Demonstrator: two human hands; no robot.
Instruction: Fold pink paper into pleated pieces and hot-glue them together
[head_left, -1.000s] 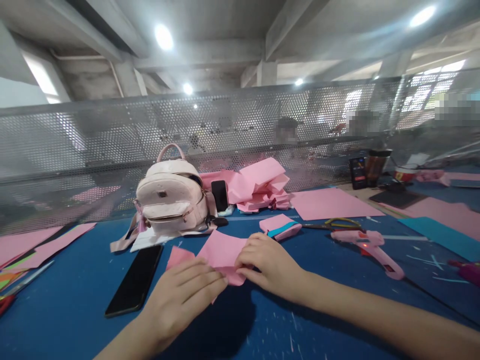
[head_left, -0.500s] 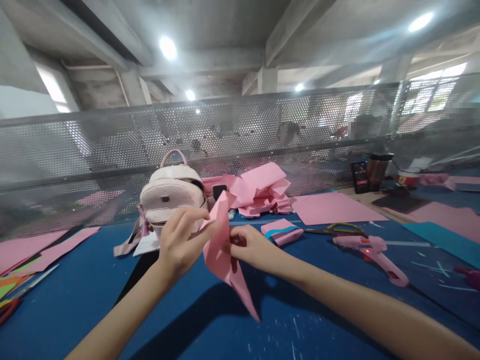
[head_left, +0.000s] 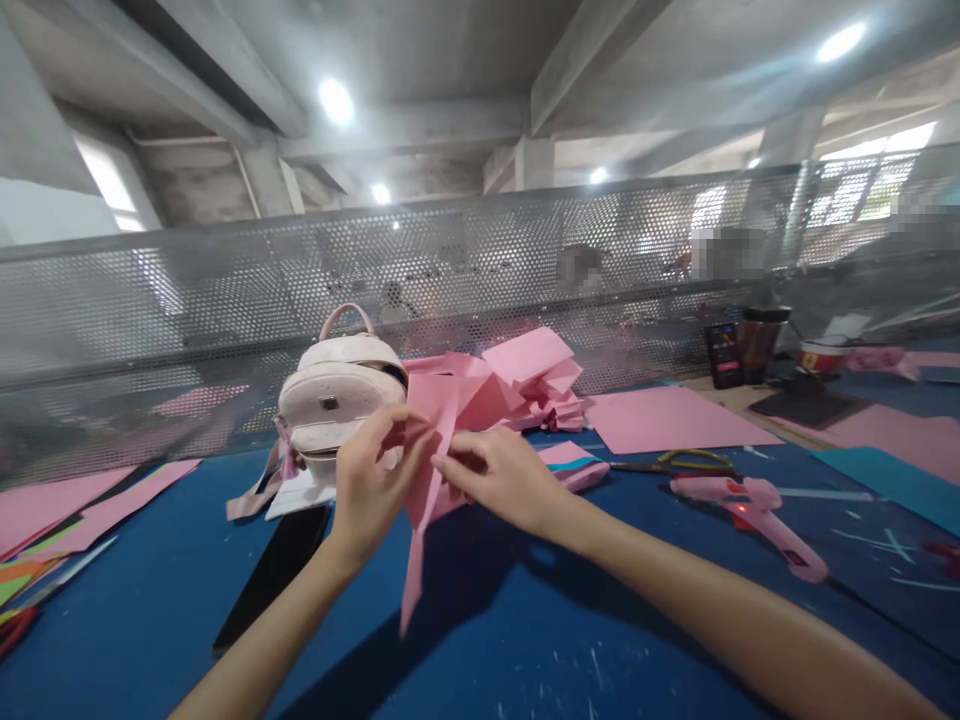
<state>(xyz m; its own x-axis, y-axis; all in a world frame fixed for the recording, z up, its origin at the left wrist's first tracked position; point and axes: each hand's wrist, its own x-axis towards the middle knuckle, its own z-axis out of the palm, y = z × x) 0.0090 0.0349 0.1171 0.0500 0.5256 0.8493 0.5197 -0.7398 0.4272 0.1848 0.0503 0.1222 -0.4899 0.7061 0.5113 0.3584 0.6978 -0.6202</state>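
Blue work table (head_left: 525, 640) in front, speckled with tiny paper scraps, and it is crowded. Straight behind the hands sits a small pale pink backpack (head_left: 337, 390), and a heap of creased pink paper (head_left: 529, 380) lies just beside it, both against a perforated grey metal screen (head_left: 187, 300). A black smartphone (head_left: 274, 575) lies flat near the left forearm, partly hidden by it. To the right: a small pink folded block with a teal strip (head_left: 577, 465), yellow-handled scissors (head_left: 686, 460), a pink glue gun (head_left: 757, 505) on its side, and a flat pink sheet (head_left: 675, 418) farther back. A dark tumbler (head_left: 757, 340) stands at the far right, and loose pink sheets (head_left: 82, 500) spread across the left edge.

The backpack looks smooth and leathery, rounded, with a looped handle on top. The paper heap is matte, all sharp folds and angles.

Now the hands, raised above the table. Between them hangs a long folded pink paper strip (head_left: 417, 530), clear of the surface, its narrow tail pointing down toward the blue top. The left hand (head_left: 371, 480) pinches the strip's upper part, fingers curled tight. The right hand (head_left: 502, 480) meets it from the other side, fingertips (head_left: 450, 465) closed on the fold.
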